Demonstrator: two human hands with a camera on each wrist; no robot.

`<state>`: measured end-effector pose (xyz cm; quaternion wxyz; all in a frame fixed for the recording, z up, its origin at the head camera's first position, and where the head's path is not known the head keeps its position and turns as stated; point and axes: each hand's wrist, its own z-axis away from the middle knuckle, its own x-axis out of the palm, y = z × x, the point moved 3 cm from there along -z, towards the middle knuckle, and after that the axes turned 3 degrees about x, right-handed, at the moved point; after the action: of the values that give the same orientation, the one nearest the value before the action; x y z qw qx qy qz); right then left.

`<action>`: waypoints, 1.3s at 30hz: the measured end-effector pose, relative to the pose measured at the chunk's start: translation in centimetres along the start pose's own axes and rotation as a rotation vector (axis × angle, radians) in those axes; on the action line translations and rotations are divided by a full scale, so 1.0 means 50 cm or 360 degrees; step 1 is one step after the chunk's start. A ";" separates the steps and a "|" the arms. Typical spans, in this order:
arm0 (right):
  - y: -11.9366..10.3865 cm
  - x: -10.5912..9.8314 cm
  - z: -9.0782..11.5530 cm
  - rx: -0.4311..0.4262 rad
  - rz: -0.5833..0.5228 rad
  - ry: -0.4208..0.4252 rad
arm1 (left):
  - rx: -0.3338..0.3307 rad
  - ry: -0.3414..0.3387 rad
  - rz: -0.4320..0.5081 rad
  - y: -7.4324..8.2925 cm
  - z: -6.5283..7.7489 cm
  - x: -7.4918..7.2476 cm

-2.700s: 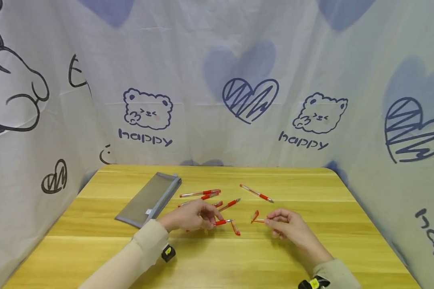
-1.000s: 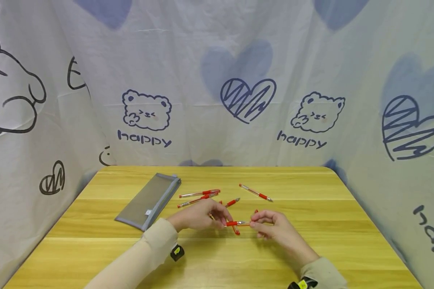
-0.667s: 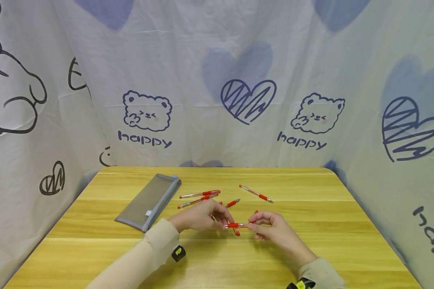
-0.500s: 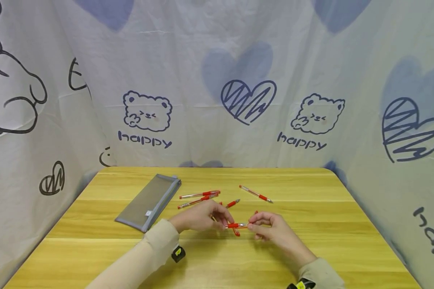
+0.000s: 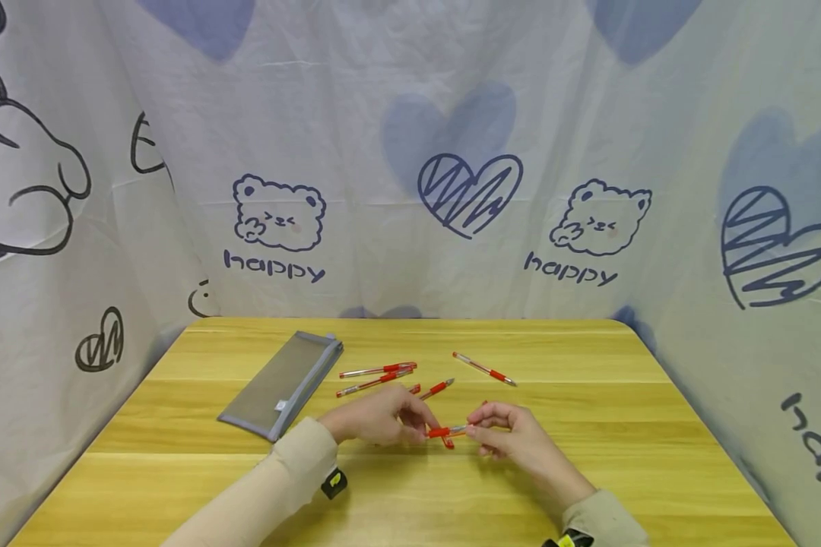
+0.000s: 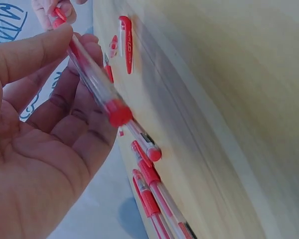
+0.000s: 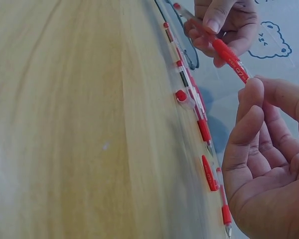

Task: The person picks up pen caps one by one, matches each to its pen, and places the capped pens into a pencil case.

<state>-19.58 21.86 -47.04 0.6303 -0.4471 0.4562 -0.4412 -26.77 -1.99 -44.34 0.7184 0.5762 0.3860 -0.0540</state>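
Note:
My left hand (image 5: 381, 416) pinches a red gel pen (image 5: 438, 433) by its clear barrel, thumb on top in the left wrist view. The pen points right, its red grip showing. At its writing end, my right hand (image 5: 513, 434) pinches a clear pen cap with a red clip (image 7: 240, 69); how far the cap covers the tip cannot be told. Below the held pen lies a loose cap (image 5: 448, 443). Another loose cap (image 5: 485, 403) is mostly hidden behind the right fingers. Beyond the left hand rests an uncapped pen (image 5: 438, 389).
Two capped pens (image 5: 376, 381) lie side by side behind the left hand, and part of another red piece (image 5: 415, 389) shows near them. One uncapped pen (image 5: 484, 368) lies farther back right. A grey mesh zip pouch (image 5: 280, 384) lies flat on the wooden table (image 5: 178, 471) at left.
Both hands have come together: the left moved right with the pen, the right moved left with the cap, until pen and cap met. During the last half second they have barely moved.

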 end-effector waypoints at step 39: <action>-0.003 -0.006 0.005 -0.0190 -0.0002 -0.0336 | -0.0419 -0.0111 0.1080 0.005 0.000 0.058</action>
<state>-19.40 22.19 -46.79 0.6469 -0.5281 0.4125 -0.3640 -24.62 -0.87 -45.91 0.7762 0.5717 0.1520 0.2180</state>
